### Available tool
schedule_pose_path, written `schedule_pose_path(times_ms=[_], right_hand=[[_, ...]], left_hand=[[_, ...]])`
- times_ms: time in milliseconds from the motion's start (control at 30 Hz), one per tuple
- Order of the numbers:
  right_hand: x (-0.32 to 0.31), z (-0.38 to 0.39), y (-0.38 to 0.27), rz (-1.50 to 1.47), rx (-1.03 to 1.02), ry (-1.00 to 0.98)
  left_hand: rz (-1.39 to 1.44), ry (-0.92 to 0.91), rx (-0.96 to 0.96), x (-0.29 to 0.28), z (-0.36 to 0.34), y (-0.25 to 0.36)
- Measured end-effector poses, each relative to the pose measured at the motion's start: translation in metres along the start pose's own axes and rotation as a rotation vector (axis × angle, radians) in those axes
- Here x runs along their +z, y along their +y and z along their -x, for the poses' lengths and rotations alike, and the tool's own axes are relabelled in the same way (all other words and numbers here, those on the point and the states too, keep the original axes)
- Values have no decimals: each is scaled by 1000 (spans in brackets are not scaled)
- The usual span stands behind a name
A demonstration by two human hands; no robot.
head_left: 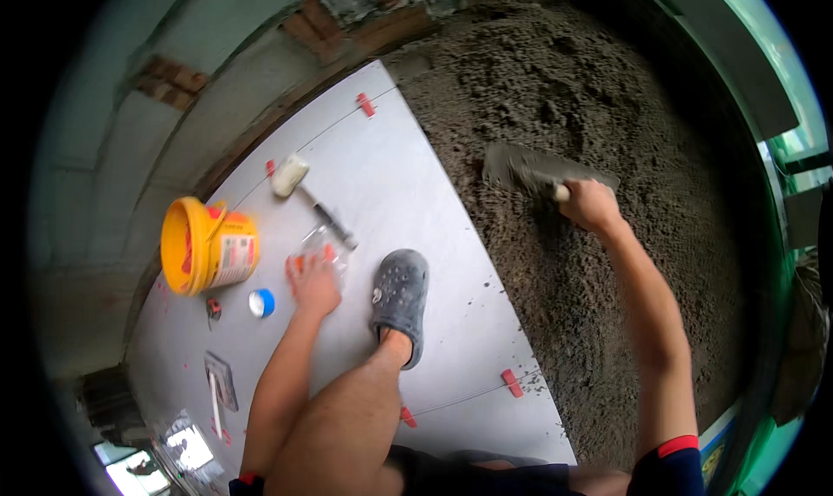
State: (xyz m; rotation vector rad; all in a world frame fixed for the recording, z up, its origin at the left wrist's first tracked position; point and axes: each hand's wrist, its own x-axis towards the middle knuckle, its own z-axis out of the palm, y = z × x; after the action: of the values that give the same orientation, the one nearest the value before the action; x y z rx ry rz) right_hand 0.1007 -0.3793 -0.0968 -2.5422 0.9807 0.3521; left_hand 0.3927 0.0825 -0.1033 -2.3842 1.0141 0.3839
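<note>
My right hand point(590, 206) is closed around the pale handle of a plastering trowel point(525, 168). The trowel's broad, mortar-coated blade lies against the rough grey mortar bed point(555, 79). On the other side, my left hand point(314, 286) rests with fingers spread on the large pale tiles point(416, 201). Its fingertips touch or cover a clear plastic bag point(337, 251) with orange bits at it; how much is under the hand is hidden. Just beyond lies a rubber mallet point(290, 176) with a whitish head and dark grip, pointing toward the bag.
A yellow bucket point(232, 249) lies tipped at left, near a blue-and-white roll point(261, 303) and a grey tool with a white handle point(219, 381). Red clips point(365, 105) sit along the tile joints. My grey clog point(402, 298) stands on the tiles; walls border the far side.
</note>
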Motion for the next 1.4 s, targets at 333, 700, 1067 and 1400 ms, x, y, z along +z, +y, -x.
schedule_pose_path(times_ms=[333,700,1067,1400], right_hand=[[-10,80,12,-529,149,-98],[26,123,42,-380,881,382],[68,45,-116,-420,613,101],[29,76,-103,-292,698,250]], left_hand=[[500,602,239,-30,-206,20],[461,530,362,-37,-255,70],[665,491,747,-74,-299,76],[469,426,1127,-97,-366,-1]])
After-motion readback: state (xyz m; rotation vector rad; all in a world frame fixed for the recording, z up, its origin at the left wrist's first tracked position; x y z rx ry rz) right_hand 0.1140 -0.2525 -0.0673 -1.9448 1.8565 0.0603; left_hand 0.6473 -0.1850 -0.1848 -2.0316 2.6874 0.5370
